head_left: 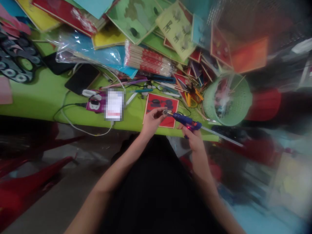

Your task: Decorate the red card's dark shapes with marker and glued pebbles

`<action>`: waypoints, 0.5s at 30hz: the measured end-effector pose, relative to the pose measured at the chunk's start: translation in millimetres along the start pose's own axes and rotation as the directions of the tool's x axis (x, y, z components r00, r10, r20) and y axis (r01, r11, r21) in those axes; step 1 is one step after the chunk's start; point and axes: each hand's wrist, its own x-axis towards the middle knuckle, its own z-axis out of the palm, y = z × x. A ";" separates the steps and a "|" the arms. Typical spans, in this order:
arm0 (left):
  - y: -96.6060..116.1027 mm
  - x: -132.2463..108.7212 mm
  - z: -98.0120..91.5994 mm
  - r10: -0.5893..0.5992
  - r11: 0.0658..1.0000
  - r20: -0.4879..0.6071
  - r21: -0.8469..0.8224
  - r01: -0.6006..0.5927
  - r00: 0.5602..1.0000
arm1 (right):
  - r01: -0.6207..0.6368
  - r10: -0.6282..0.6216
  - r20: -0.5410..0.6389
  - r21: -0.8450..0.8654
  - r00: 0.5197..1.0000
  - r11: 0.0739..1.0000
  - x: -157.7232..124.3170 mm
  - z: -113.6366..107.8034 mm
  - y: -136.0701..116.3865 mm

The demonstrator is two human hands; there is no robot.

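My right hand [191, 135] is wrapped round the handle of a blue hot glue gun [182, 119], which has a small red light lit. A long glue stick [221, 136] juts from its back end. Between the fingertips of my left hand [153, 120] is a small greyish pebble-like piece [165, 112], and the gun's nozzle meets it or comes very near. Beneath both lies a red square board [162, 100] with dark painted shapes, at the table's front edge. My left fingers partly cover it.
A green basket [227, 97] holding odds and ends stands at right. Orange-handled pliers [192, 96] lie beside it. Left are a purple power strip [95, 105], a blurred-out phone [113, 104], a dark phone [83, 79] and trailing cables. Wrapped sticks [148, 58] and stacked coloured boards [136, 19] fill the back.
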 end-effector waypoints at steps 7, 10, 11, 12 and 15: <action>3.3 -1.0 -4.0 0.014 1.000 0.000 0.007 -0.014 1.000 | -0.036 0.035 -0.013 -0.095 0.999 0.995 3.5 7.9 -11.5; 3.7 -1.4 -5.0 0.021 1.000 -0.006 0.007 -0.020 1.000 | -0.042 0.043 0.003 -0.117 0.999 0.992 4.9 9.5 -13.4; 4.0 -1.6 -5.2 0.023 1.000 -0.009 0.005 -0.023 1.000 | -0.045 0.046 0.002 -0.120 0.999 0.992 5.5 9.8 -13.6; 4.5 -1.9 -5.2 0.024 1.000 -0.010 0.003 -0.024 1.000 | -0.050 0.050 -0.001 -0.123 0.999 0.991 6.0 9.9 -13.5; 5.7 -2.8 -5.0 0.024 1.000 -0.015 -0.011 -0.025 1.000 | -0.060 0.061 -0.003 -0.133 0.998 0.989 7.3 10.0 -12.7</action>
